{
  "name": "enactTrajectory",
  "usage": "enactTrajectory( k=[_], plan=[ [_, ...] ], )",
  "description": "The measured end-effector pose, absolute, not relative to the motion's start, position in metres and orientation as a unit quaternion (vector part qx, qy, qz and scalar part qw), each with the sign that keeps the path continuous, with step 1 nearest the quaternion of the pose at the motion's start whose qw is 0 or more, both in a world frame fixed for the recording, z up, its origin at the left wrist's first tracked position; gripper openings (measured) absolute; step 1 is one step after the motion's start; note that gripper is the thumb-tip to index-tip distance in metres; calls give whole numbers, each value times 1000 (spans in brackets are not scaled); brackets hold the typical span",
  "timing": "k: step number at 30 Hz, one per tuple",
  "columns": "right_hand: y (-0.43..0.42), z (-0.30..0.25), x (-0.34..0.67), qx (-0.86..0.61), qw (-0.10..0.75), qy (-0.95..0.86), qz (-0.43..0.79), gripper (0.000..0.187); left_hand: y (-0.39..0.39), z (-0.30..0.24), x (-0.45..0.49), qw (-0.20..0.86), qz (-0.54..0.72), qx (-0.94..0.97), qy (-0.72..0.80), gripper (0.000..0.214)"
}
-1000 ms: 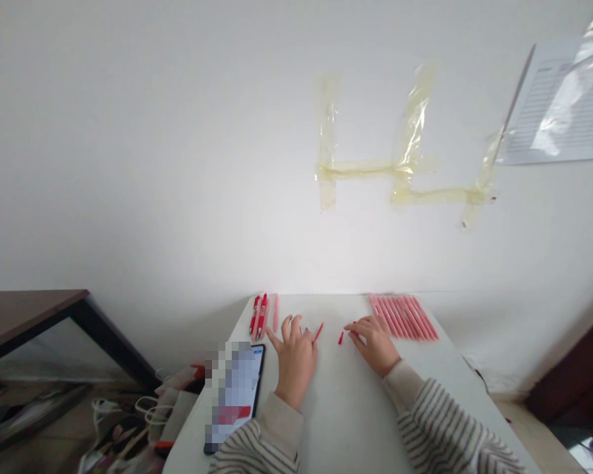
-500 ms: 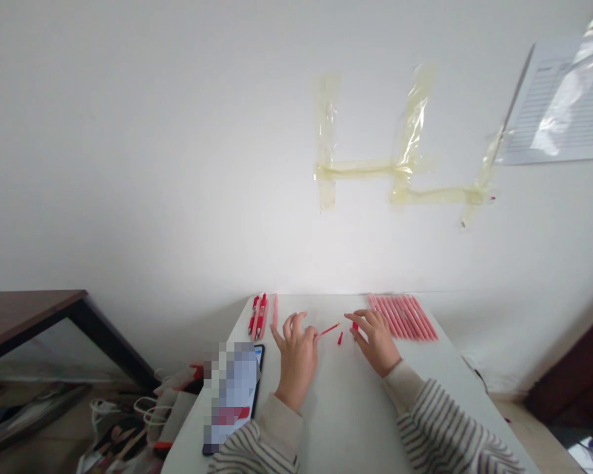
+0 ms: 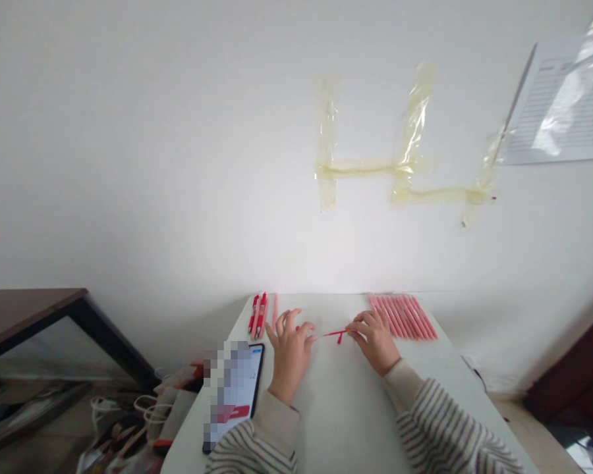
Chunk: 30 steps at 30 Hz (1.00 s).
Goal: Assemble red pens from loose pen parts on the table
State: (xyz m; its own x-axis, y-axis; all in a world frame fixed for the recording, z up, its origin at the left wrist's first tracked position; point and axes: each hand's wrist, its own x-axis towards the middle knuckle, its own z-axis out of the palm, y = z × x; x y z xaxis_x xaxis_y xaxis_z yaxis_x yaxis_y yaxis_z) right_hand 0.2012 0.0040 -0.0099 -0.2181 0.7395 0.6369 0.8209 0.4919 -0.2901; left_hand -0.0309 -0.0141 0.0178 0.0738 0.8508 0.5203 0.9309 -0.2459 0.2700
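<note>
A thin red pen refill (image 3: 333, 333) spans the space between my hands above the white table. Its yellow-tipped right end sits in the pinched thumb and fingers of my right hand (image 3: 377, 341). My left hand (image 3: 290, 355) has its fingers spread, with thumb and forefinger apart beside the refill's pale left end. Just under the refill, a small red cone-shaped pen part (image 3: 339, 340) lies on the table. Whether a second red piece is still inside my right hand cannot be seen.
Red pens (image 3: 260, 315) and a pink tube (image 3: 275, 309) lie at the table's back left. Several pink pen barrels (image 3: 404, 317) form a row at the back right. A phone (image 3: 257, 382) rests along the left edge of the table (image 3: 350, 421). Behind stands a wall.
The refill's tip has come into my right fingers, which have closed on it. My left forefinger has lifted away from the thumb, and that hand has shifted slightly left.
</note>
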Motion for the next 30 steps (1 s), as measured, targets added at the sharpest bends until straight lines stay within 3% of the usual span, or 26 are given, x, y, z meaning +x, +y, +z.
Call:
enactTrajectory(
  k=[8, 19, 30],
  plan=[
    [7, -12, 209, -533, 376, -754, -79, 15, -11, 12, -39, 113, -248, -747, -606, 31],
    [6, -10, 210, -540, 366, -755, -68, 15, -7, 4, -42, 118, -237, -752, -603, 35],
    [7, -10, 210, -545, 366, -750, -78, 15, -5, 6, -41, 101, -232, -751, -610, 23]
  ],
)
